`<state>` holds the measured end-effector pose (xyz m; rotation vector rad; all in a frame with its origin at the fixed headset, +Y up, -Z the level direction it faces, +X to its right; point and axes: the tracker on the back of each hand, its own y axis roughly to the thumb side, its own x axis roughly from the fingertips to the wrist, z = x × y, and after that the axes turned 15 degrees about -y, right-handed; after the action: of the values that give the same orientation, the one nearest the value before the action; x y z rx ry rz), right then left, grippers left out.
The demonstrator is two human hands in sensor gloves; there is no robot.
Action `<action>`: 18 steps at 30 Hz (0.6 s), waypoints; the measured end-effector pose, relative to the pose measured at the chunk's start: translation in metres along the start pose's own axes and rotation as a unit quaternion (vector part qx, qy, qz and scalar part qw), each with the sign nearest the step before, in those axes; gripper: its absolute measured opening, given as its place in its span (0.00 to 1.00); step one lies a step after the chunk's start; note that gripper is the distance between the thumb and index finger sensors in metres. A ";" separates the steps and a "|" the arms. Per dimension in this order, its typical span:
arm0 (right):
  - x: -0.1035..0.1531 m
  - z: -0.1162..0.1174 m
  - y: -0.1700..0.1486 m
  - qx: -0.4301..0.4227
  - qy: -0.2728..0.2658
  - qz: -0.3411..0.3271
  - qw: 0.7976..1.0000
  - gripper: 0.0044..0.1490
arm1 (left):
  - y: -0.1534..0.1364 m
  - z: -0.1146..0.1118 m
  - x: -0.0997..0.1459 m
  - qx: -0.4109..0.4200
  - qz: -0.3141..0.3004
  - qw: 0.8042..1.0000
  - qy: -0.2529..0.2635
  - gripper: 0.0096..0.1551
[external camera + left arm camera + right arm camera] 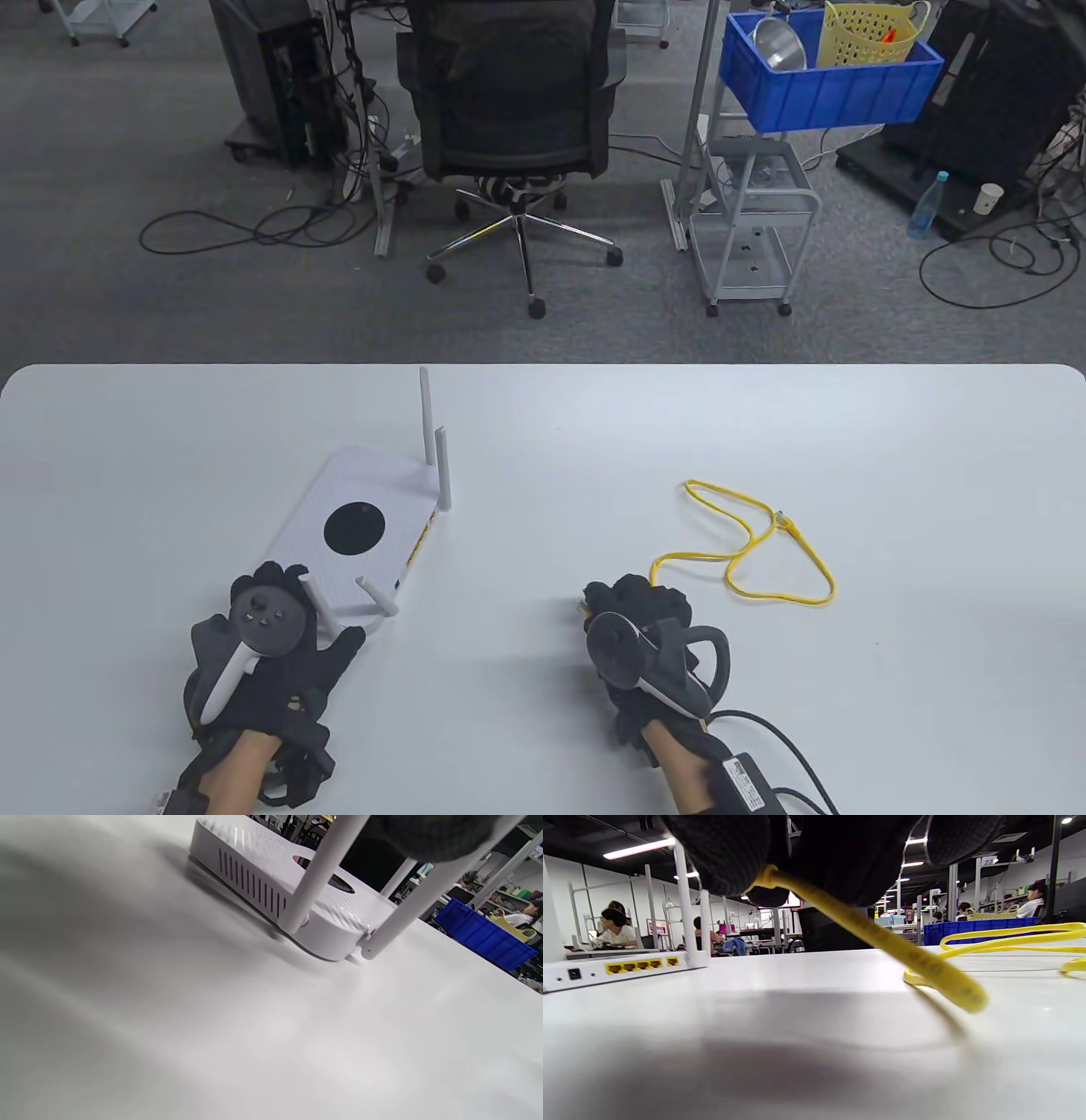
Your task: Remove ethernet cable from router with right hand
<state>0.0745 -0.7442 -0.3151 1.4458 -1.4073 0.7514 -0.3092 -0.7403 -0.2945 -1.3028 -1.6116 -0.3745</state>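
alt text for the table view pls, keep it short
The right hand holds one end of a yellow ethernet cable, unplugged and looped on the white table, apart from the white router. The left hand rests at the router's near end, by its antennas.

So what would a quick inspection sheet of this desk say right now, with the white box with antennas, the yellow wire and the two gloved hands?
Surface: white table, bare between router and cable.
Job's things: white router lies flat, antennas up; its yellow ports show nothing plugged in. Yellow ethernet cable lies looped on the table, away from the router.
Clutter: nothing seen on the table.
Grippers: left hand rests at the router's near end among its antennas; right hand holds one end of the cable.
Cables: black lead runs from the right wrist; loose cables on the floor.
Surroundings: office chair, blue crate on a cart, carpet.
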 end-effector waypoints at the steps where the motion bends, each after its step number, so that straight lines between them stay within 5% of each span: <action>1: -0.001 0.002 -0.002 0.005 0.003 0.002 1.000 0.31 | -0.001 0.000 0.001 0.004 0.001 1.000 -0.003 0.56; 18: -0.002 0.017 -0.012 0.061 0.033 0.000 0.998 0.32 | -0.002 -0.004 -0.002 -0.001 0.018 1.000 -0.008 0.56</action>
<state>0.0830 -0.7603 -0.3251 1.5002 -1.3311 0.8896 -0.3093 -0.7448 -0.2935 -1.3382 -1.5994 -0.3452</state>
